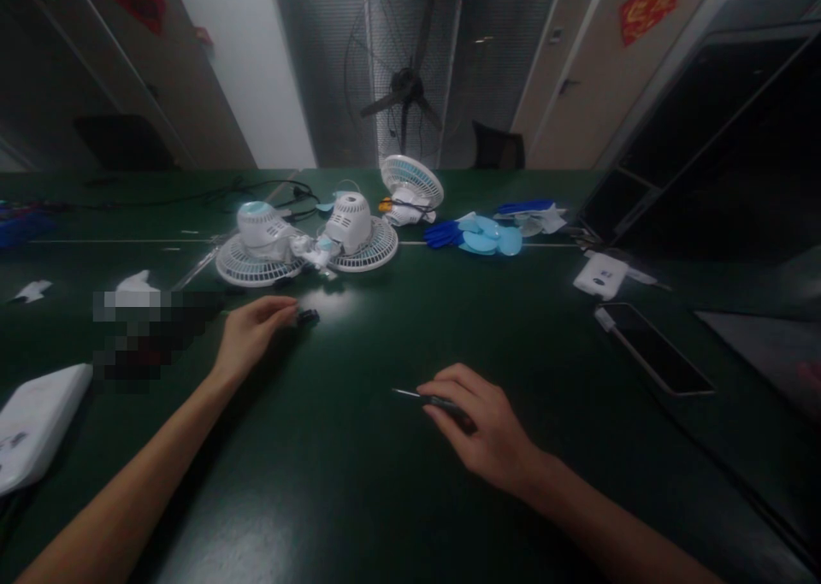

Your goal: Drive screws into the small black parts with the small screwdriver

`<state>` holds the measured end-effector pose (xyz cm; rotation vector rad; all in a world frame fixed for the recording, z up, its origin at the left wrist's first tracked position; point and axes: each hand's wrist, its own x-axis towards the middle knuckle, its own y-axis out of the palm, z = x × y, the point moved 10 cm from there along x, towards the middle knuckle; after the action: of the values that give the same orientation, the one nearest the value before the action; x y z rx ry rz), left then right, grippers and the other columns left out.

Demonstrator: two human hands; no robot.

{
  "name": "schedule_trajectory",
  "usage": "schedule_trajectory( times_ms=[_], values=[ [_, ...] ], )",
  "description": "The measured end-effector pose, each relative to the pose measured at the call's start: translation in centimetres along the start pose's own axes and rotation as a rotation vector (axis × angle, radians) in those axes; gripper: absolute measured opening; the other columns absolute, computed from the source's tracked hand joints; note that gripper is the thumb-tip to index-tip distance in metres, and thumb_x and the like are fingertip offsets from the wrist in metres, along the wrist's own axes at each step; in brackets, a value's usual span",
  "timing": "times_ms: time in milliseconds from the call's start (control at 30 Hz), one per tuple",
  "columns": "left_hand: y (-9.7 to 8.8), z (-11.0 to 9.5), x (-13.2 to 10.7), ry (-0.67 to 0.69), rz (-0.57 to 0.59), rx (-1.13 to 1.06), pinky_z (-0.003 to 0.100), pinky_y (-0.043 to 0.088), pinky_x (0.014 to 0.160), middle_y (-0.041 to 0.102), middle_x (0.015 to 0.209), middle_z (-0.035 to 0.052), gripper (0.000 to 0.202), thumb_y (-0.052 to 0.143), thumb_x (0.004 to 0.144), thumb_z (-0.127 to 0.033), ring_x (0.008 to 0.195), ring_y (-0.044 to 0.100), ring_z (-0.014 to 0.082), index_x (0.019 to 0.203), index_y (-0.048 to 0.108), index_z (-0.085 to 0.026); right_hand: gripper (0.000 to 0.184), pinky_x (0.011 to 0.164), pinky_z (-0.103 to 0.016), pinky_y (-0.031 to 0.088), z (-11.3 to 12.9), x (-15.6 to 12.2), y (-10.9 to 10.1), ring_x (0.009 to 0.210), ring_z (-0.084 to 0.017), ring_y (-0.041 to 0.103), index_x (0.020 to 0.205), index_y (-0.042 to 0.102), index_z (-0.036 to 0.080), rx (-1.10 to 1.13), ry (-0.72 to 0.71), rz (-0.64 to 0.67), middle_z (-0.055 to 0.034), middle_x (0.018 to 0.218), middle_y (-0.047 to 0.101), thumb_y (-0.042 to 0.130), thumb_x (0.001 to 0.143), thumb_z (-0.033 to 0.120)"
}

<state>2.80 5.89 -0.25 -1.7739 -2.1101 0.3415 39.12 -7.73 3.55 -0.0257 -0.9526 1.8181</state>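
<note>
My right hand (478, 426) rests on the dark green table (359, 481), fingers closed around a small screwdriver (420, 396) whose thin metal tip points left. My left hand (250, 332) reaches forward at mid-left, fingertips pinched at a small black part (308, 316) lying on the table. Just beyond it lie two small white desk fans (256, 246) (359, 233) face down, grilles on the table. A third small fan (410, 186) stands behind them.
Light blue fan blades (487, 238) and blue gloves (442, 233) lie at centre right. A white box (599, 274) and a dark phone (654, 349) sit to the right. A white device (32, 421) lies at the left edge. A large floor fan (404, 79) stands behind the table.
</note>
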Motion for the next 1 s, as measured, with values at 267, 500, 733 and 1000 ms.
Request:
schedule_trajectory(
  times_ms=[267, 500, 733, 1000],
  values=[
    [0.2, -0.4, -0.5, -0.031, -0.054, 0.037, 0.034, 0.060, 0.086, 0.081, 0.101, 0.0071, 0.055, 0.085, 0.072, -0.058, 0.091, 0.077, 0.0263, 0.109, 0.077, -0.018, 0.023, 0.069, -0.028, 0.057, 0.0, 0.0, 0.1, 0.091, -0.019, 0.067, 0.121, 0.070, 0.019, -0.004, 0.006, 0.016, -0.0078, 0.108, 0.068, 0.060, 0.101, 0.015],
    [1.3, 0.6, -0.3, -0.071, 0.006, 0.068, 0.032, 0.057, 0.084, 0.081, 0.104, 0.0076, 0.054, 0.083, 0.073, -0.060, 0.098, 0.076, 0.0275, 0.109, 0.080, -0.019, 0.023, 0.072, -0.028, 0.058, 0.0, 0.0, 0.1, 0.090, -0.018, 0.068, 0.121, 0.070, 0.020, -0.018, 0.018, 0.016, -0.0072, 0.109, 0.068, 0.061, 0.101, 0.015],
    [1.0, 0.9, -0.2, -0.098, -0.006, 0.041, 0.034, 0.057, 0.092, 0.082, 0.114, 0.0080, 0.053, 0.084, 0.073, -0.063, 0.106, 0.075, 0.0293, 0.106, 0.083, -0.022, 0.024, 0.070, -0.027, 0.058, -0.1, 0.2, -0.1, 0.089, -0.018, 0.067, 0.122, 0.070, 0.019, 0.013, 0.028, 0.003, -0.0073, 0.109, 0.067, 0.061, 0.101, 0.014],
    [1.0, -0.1, -0.1, -0.070, -0.033, 0.032, 0.037, 0.058, 0.093, 0.082, 0.111, 0.0100, 0.057, 0.082, 0.071, -0.066, 0.105, 0.075, 0.0318, 0.104, 0.083, -0.019, 0.024, 0.072, -0.028, 0.057, -0.2, 0.2, -0.1, 0.091, -0.018, 0.067, 0.123, 0.070, 0.020, 0.033, 0.059, 0.003, -0.0070, 0.110, 0.068, 0.061, 0.101, 0.015]
  ],
)
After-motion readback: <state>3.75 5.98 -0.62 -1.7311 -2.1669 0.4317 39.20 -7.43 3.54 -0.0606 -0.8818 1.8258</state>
